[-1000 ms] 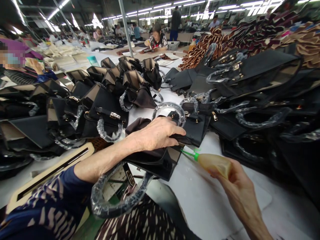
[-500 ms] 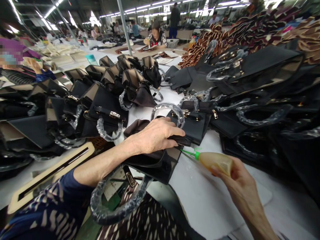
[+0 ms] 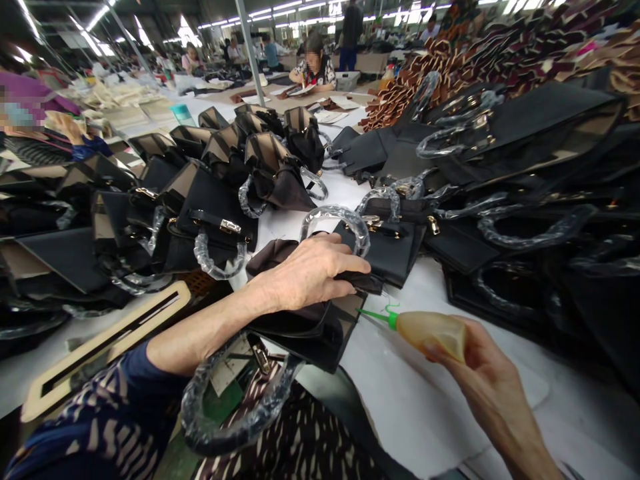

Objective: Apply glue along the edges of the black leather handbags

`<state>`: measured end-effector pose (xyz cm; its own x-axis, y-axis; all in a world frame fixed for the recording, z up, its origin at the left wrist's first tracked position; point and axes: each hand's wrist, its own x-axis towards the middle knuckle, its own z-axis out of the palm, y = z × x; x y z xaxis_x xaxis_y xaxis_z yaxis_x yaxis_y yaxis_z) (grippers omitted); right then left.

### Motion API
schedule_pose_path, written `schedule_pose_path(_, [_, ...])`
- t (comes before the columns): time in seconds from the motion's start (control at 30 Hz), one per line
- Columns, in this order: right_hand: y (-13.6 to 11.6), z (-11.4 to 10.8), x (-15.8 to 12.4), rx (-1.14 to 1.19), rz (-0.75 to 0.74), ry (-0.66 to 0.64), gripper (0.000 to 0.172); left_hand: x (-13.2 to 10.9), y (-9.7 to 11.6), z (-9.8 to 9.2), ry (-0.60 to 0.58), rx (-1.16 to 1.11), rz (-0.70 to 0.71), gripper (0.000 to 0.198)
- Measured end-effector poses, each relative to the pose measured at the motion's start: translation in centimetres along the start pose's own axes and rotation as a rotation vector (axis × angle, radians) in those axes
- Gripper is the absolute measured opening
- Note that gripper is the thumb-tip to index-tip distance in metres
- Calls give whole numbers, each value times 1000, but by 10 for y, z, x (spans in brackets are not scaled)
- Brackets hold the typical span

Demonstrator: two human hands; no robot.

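While the left hand [image 3: 317, 270] lies back-up across a black handbag [image 3: 300, 343], the right hand [image 3: 483, 357] is wrapped around an amber squeeze bottle [image 3: 433, 333], the two hands well apart. In the head view the left fingers spread over dark, folded material at the bag's upper part; their undersides are hidden, so whether they pinch it I cannot tell. The right hand is plainly closed on the bottle, which lies tilted nearly level, its green nozzle [image 3: 377, 315] pointing toward the left hand. The tip sits at the edge of the bag's taupe side panel [image 3: 345, 310], just below the left thumb — contact is not clear.

Nearer the wearer than the left hand, a plastic-wrapped handle [image 3: 235, 437] hangs in a loop; just beyond that hand's knuckles another wrapped handle [image 3: 335, 212] arches up. White sheeting [image 3: 420, 407] covers the worktop between and beneath the hands. A pale slotted frame [image 3: 107, 350] lies beside the left forearm. Farther out past the left hand stand rows of black handbags [image 3: 213, 213], and beyond the right hand more black bags [image 3: 535, 133] are heaped — with brown strips [image 3: 405, 97] piled behind them. A co-worker [image 3: 316, 70] bends over a table far ahead of both hands.
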<state>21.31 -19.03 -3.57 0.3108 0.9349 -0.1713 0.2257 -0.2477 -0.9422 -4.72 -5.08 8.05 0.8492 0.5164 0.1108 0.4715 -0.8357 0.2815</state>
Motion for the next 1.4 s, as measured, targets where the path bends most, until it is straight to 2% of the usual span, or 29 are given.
schedule_pose_path(0.37, [-2,-2,-8,-20,29,-38,54,-3,3,1,7,-30,-9,28])
schedule_pose_path(0.57, [-3,1,-3,-112,-69,66,52,-6,3,2,14,-54,6,28])
schedule_pose_path(0.77, [-7,5,-1,-157,-78,120,56,-8,4,1,9,-65,10,28])
schedule_pose_path(0.9, [-3,4,-6,-148,-49,98,56,-9,3,2,-2,-64,8,28])
schedule_pose_path(1.07, [0,0,-14,-99,-6,4,52,-16,4,5,16,-55,35,28])
schedule_pose_path(1.23, [-12,-2,-17,-6,63,58,53,-30,9,12,46,-37,24,28])
schedule_pose_path(1.4, [-12,-2,-19,-29,58,23,51,-44,15,21,67,-13,8,28])
